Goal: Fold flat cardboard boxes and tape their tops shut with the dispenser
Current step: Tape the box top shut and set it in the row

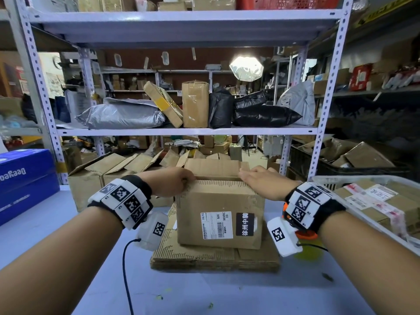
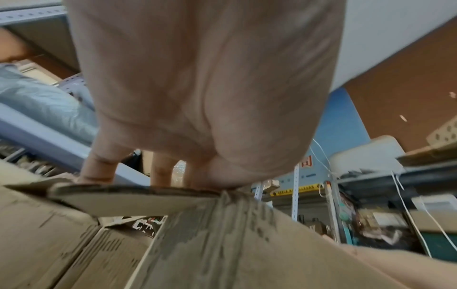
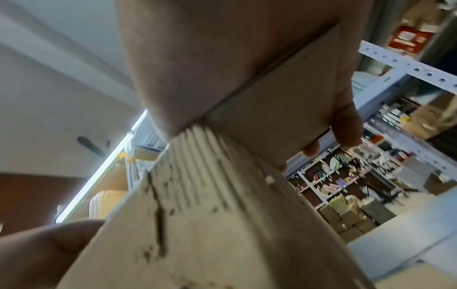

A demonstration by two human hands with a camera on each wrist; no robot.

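This is a parcel storeroom or shipping warehouse. Grey perforated-steel shelving [image 1: 188, 131] carries grey plastic mailer bags [image 1: 120, 115], black plastic parcels [image 1: 263, 115] and a taped brown carton [image 1: 195, 104], with more racks of goods behind. On the pale blue desk [image 1: 204, 292] lie flattened corrugated cardboard sheets [image 1: 213, 258], beside a white plastic basket [image 1: 327, 180] of labelled packages.

Grey perforated-steel shelving [image 1: 186, 131] (crowded with parcels) fronts a brown wall [image 1: 181, 57]; a round lamp [image 1: 246, 68] glares behind.
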